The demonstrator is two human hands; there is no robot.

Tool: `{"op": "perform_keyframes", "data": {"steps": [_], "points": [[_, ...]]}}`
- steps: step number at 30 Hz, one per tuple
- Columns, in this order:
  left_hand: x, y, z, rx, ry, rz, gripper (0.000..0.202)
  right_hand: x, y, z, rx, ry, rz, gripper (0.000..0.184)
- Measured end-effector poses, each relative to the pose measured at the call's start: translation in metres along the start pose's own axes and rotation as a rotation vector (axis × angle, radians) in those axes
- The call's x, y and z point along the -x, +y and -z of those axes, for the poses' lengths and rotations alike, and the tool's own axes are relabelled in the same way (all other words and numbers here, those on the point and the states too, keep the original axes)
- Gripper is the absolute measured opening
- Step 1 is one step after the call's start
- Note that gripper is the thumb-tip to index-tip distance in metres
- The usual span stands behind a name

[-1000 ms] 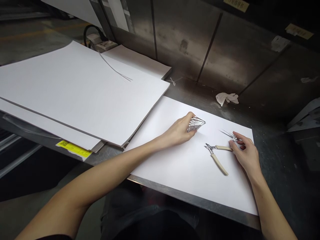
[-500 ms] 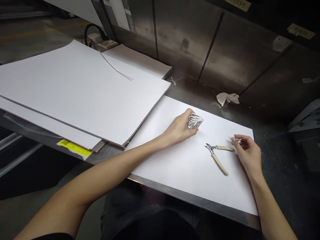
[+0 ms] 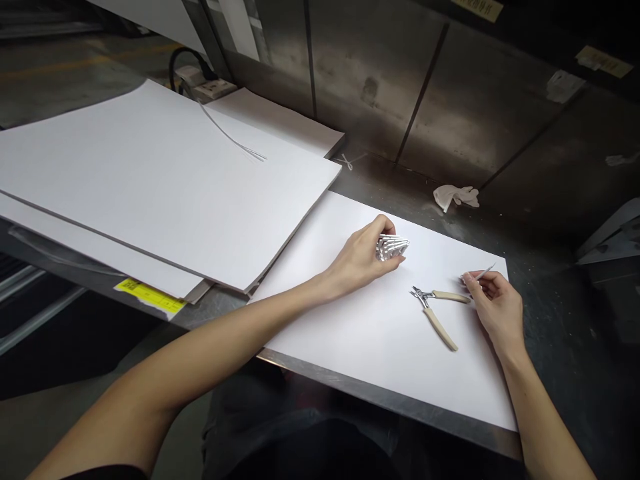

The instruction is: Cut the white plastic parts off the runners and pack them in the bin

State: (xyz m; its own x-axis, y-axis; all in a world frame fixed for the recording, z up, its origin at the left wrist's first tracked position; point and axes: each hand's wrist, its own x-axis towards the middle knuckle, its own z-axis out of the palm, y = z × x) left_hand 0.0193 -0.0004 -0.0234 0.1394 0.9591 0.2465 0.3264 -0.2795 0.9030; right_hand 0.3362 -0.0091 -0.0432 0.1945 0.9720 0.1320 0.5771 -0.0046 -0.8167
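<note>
Silvery bundle [image 3: 391, 249]: sat right of centre in the frame, above the white sheet; its thin, shiny pieces were packed side by side with their ends toward the right. Whether it touched the sheet could not be told.
Left hand [image 3: 361, 259]: was closed around the bundle, fingers behind it and thumb along its near side, so that part of it was hidden.
Right hand [image 3: 497, 307]: pinched a thin pale piece [image 3: 485, 272] between thumb and fingers, right of the bundle and well apart from it; one end pointed to the upper right, the rest was largely covered.
Cutters [image 3: 434, 312]: lay on the sheet between and below the two hands, cream handles spread, metal nose toward the left; the upper handle ended just beside the right thumb.
White sheet [image 3: 350, 340]: lay flat on the metal worktop [image 3: 395, 175], across the lower right of the frame.
White boards [image 3: 170, 187]: lay stacked at the left, overlapping the sheet's left side.
Thin strands [image 3: 234, 139]: ran over the top board, upper left of centre.
Yellow label [image 3: 151, 297]: showed under the boards' near edge, lower left.
Crumpled white glove [image 3: 456, 197]: rested on the worktop beyond the sheet, upper right of centre.
</note>
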Motion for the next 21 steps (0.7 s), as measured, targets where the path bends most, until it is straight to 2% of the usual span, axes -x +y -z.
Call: {"op": "perform_keyframes", "data": {"steps": [3, 5, 9, 17, 21], "points": [[-0.0002, -0.0021, -0.0008, -0.046, -0.012, -0.003, 0.046, 0.0006, -0.0009, 0.0, 0.008, -0.005, -0.003, 0.045], [-0.0003, -0.0026, -0.0011, -0.048, -0.008, -0.012, 0.046, 0.0009, -0.0015, -0.0001, 0.007, -0.007, -0.008, 0.045], [0.0, -0.0005, -0.001, -0.016, 0.031, -0.039, 0.039, 0.0014, -0.0016, -0.0004, -0.019, -0.002, -0.026, 0.045], [0.0011, 0.0022, -0.0021, -0.169, 0.051, -0.09, 0.021, 0.0015, -0.0017, -0.0002, -0.019, -0.006, -0.025, 0.043], [0.0013, 0.0023, -0.0019, -0.197, 0.034, -0.055, 0.036, 0.0013, -0.0018, 0.0007, 0.029, -0.006, -0.009, 0.042]]}}
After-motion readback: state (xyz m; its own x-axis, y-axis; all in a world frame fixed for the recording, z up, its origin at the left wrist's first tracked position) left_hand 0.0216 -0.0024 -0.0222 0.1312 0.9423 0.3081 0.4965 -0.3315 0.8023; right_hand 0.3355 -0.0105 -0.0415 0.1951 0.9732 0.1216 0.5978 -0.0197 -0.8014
